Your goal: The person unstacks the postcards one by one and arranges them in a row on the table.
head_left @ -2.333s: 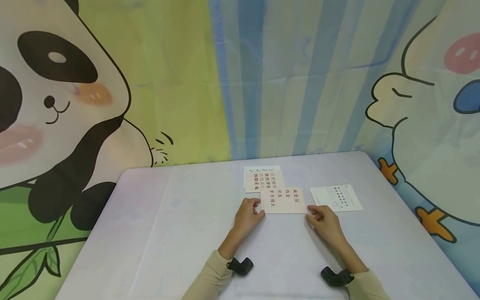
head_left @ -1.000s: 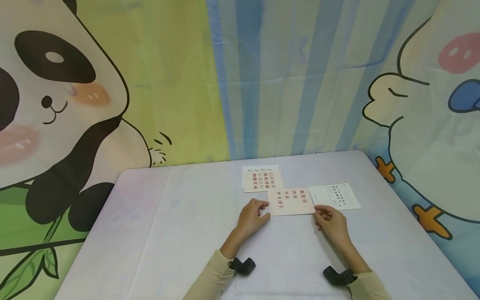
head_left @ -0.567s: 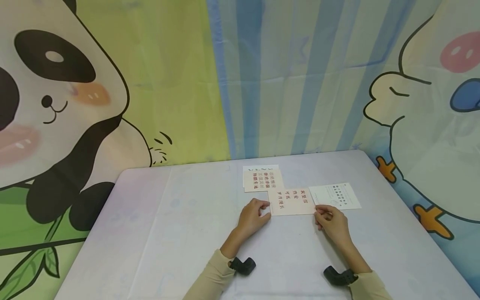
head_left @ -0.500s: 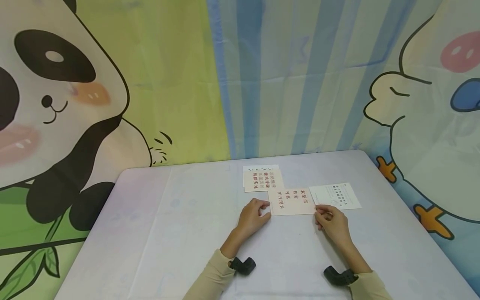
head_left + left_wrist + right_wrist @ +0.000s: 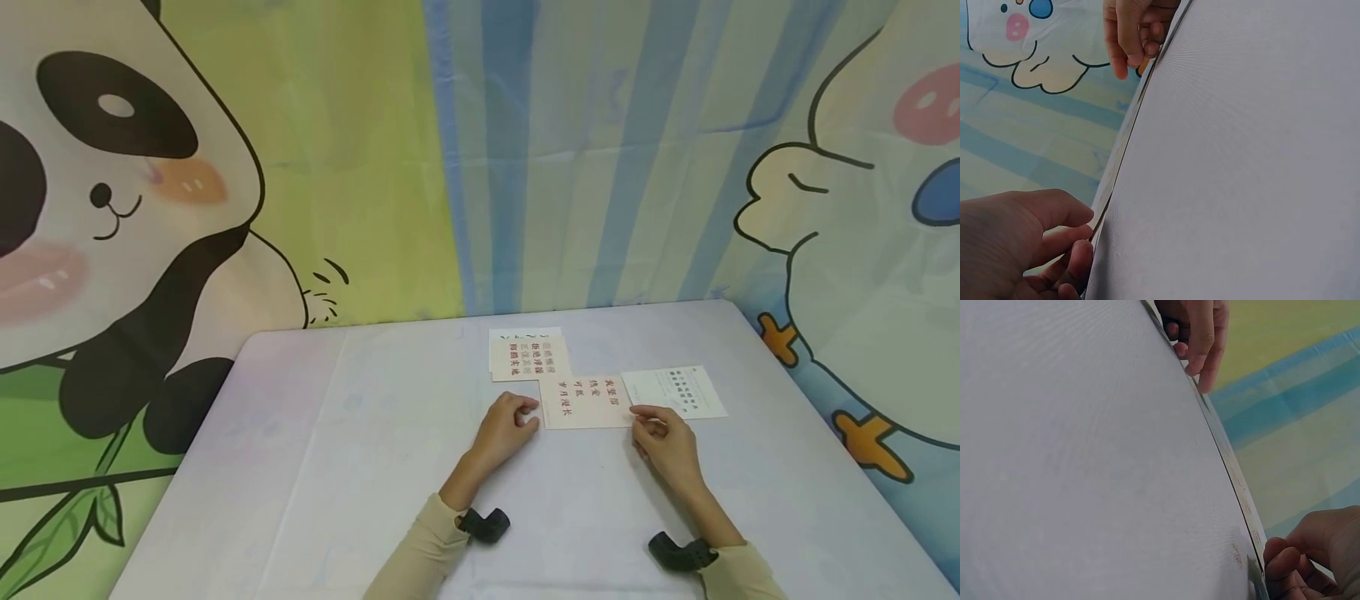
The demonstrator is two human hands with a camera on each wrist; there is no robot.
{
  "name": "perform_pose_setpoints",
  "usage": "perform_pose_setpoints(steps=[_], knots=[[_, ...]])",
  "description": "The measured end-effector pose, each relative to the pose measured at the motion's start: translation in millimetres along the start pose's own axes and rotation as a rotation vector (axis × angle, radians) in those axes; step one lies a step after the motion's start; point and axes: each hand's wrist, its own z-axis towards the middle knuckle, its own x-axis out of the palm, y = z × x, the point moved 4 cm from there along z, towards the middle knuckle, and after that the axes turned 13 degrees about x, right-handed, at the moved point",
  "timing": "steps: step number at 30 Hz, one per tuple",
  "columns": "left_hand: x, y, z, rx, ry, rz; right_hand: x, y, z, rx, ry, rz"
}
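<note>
A cream card (image 5: 587,403) with red Chinese characters lies flat on the table, its long side toward me. My left hand (image 5: 501,432) is at its left edge, thumb and index finger bent and apart, fingertips right by the edge. At the card's near right corner, my right hand (image 5: 667,446) pinches the edge between thumb and index finger. In the left wrist view, the left hand (image 5: 1029,244) is low beside a thin edge. The right wrist view has the right hand (image 5: 1310,556) with its fingertips at the card edge.
Behind the cream card lie another red-lettered card (image 5: 531,358) and a white card (image 5: 517,333) partly under it. A white card (image 5: 675,392) with dark writing adjoins on the right. The white-clothed table (image 5: 360,467) meets a cartoon-printed curtain (image 5: 570,158) at the back.
The cream card has moved slightly right, with both hands, until its right edge meets the white card. The left fingertips now sit a little off its left edge.
</note>
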Motion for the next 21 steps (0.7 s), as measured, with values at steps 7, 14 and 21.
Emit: perform_pose_setpoints(steps=[7, 14, 21], knots=[[-6.6, 6.3, 0.8, 0.019, -0.058, -0.035, 12, 7, 2.2, -0.042, 0.019, 0.041], [-14.7, 13.1, 1.4, -0.036, -0.045, -0.042, 28, 22, 7.5, -0.069, 0.066, 0.087], [-23.6, 19.6, 3.3, -0.052, -0.09, -0.043, 40, 32, 15.5, -0.084, 0.091, 0.05]])
